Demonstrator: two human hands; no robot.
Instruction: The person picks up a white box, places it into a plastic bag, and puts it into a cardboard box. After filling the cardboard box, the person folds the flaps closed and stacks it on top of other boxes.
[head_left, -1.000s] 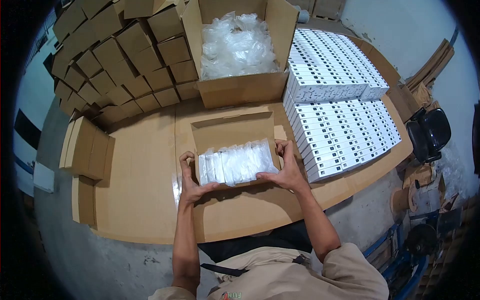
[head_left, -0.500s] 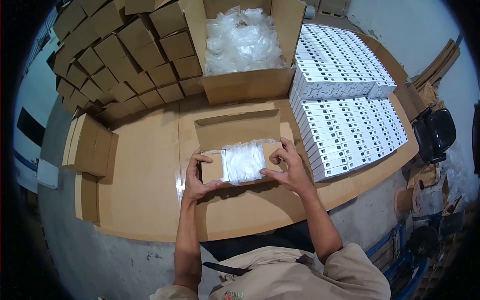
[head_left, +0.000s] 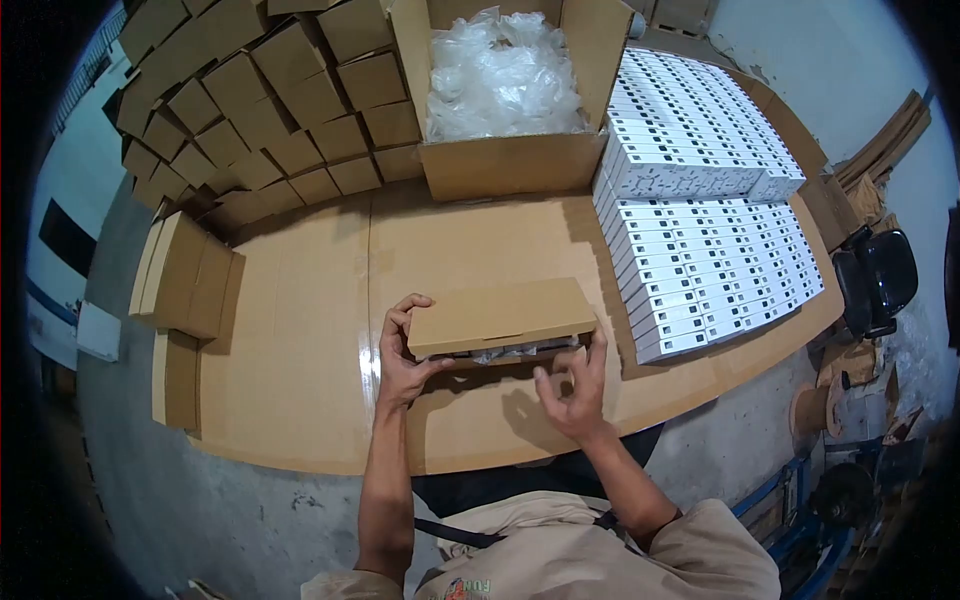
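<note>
A small brown cardboard box (head_left: 505, 313) is in front of me, its lid folded over and a gap along the front edge. Clear plastic wrap (head_left: 505, 353) shows through that gap; the rest of the contents is hidden under the lid. My left hand (head_left: 404, 352) grips the box's left end, thumb at the front and fingers up the side. At the right front corner is my right hand (head_left: 577, 390), fingers apart, with one finger raised against the lid's right end and the thumb free of the box.
Behind stands a large open carton (head_left: 510, 168) filled with plastic bags (head_left: 505, 75). Stacked white boxes (head_left: 710, 270) rise at the right. Many brown boxes (head_left: 255, 75) are piled at the back left, with several more (head_left: 180, 280) at the table's left edge. Cardboard covers the table (head_left: 290, 380).
The lid has come down from standing open to lying over the box, covering the wrapped contents. My right hand has pulled its thumb back off the wrap and moved slightly lower.
</note>
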